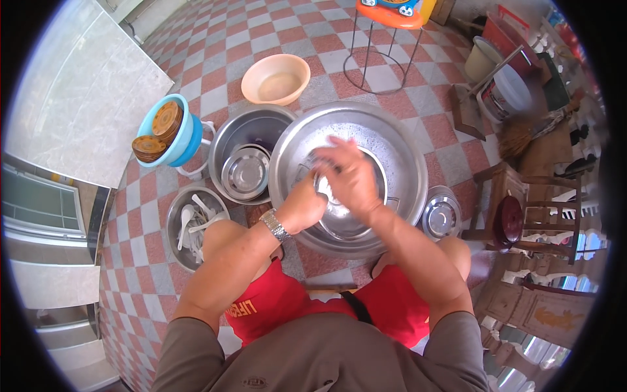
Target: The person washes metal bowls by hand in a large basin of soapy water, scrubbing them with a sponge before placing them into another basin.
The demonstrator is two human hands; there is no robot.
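My left hand (305,206), with a metal watch on its wrist, is closed over the left side of a shiny steel pot (353,228). What its fingers hold, if anything, is hidden. My right hand (354,179) is over the pot, its fingers bent towards the left hand and smeared by motion. Something dark shows between the two hands, too blurred to name. The pot sits inside a wide steel basin (405,144), whose wet inner wall has droplets or suds on it. A loop handle (393,204) shows at the pot's right side.
Left of the basin stands another steel basin (225,124) with steel bowls (247,171) inside. Nearer is a bowl of white spoons (185,219). Around lie a peach plastic basin (302,72), a blue basin (185,104) with brown dishes, steel lids (441,217) and an orange stool (390,17).
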